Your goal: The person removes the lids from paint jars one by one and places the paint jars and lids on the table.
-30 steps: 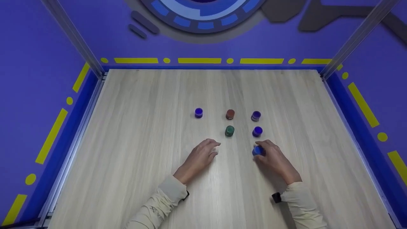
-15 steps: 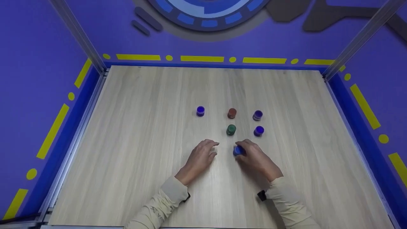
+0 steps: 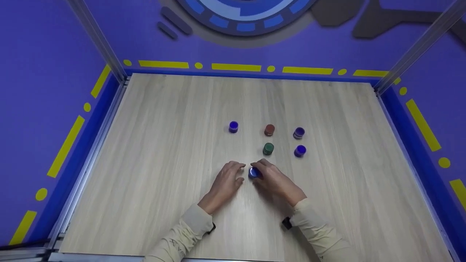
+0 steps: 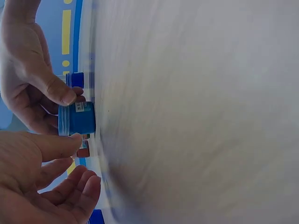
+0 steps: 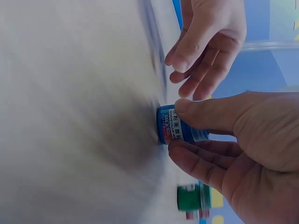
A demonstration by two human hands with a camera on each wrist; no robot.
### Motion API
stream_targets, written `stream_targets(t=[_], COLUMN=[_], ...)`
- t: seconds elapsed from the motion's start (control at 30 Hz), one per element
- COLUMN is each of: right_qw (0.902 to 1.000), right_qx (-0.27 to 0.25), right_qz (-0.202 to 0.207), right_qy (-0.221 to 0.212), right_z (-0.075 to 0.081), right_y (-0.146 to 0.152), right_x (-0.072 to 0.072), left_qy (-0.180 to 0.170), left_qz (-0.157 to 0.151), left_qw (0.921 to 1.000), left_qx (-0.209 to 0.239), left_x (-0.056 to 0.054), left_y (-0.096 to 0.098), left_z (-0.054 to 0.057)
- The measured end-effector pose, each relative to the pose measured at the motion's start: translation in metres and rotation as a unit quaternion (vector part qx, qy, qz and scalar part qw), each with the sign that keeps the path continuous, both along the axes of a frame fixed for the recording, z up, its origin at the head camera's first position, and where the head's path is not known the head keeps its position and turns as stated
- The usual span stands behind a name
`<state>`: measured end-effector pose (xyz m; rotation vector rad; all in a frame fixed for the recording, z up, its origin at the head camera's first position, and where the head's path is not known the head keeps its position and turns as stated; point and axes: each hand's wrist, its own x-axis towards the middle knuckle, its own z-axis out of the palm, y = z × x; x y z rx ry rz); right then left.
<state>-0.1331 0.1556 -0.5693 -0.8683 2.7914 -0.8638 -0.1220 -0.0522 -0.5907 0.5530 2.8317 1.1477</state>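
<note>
In the head view my right hand [image 3: 275,180] grips a small blue paint jar [image 3: 253,173] between thumb and fingers, at the front middle of the table. The right wrist view shows the jar's printed label [image 5: 174,125] and the fingers curled along its lidded end. My left hand [image 3: 224,183] rests just left of the jar, fingers relaxed and slightly bent, with nothing held. A narrow gap separates it from the jar in the head view. Behind both hands stand a green jar [image 3: 268,148] and a brown-red jar [image 3: 269,130].
A violet-blue jar [image 3: 233,127] stands at the back left of the group. To the right are a dark purple jar [image 3: 299,133] and another violet-blue jar [image 3: 300,151]. Blue walls with yellow marks enclose the wooden table [image 3: 174,120] on the left, back and right.
My right hand has moved left with the blue jar, from in front of the right-hand jars to close beside my left hand. The left hand and the other jars have stayed about in place.
</note>
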Motion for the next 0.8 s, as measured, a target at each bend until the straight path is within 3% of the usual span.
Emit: stream_targets(t=[0.3,0.53,0.8], right_qw=[0.9996,0.9997,0.9995], right_qx=[0.005,-0.015,-0.024], right_qz=[0.018,0.008,-0.005], right_qy=[0.019,0.020,0.018], right_z=[-0.001,-0.003,-0.005], right_y=[-0.018,-0.030,-0.041], right_x=[0.001,0.002,0.002], left_qy=[-0.003,-0.008,-0.014], left_qz=[0.005,0.011,0.021], left_qw=[1.0000,0.9999,0.9992], left_qx=[0.005,0.001,0.032], left_x=[0.002,0.000,-0.001], left_y=[-0.008,-0.010,-0.012], left_z=[-0.003,-0.006,-0.008])
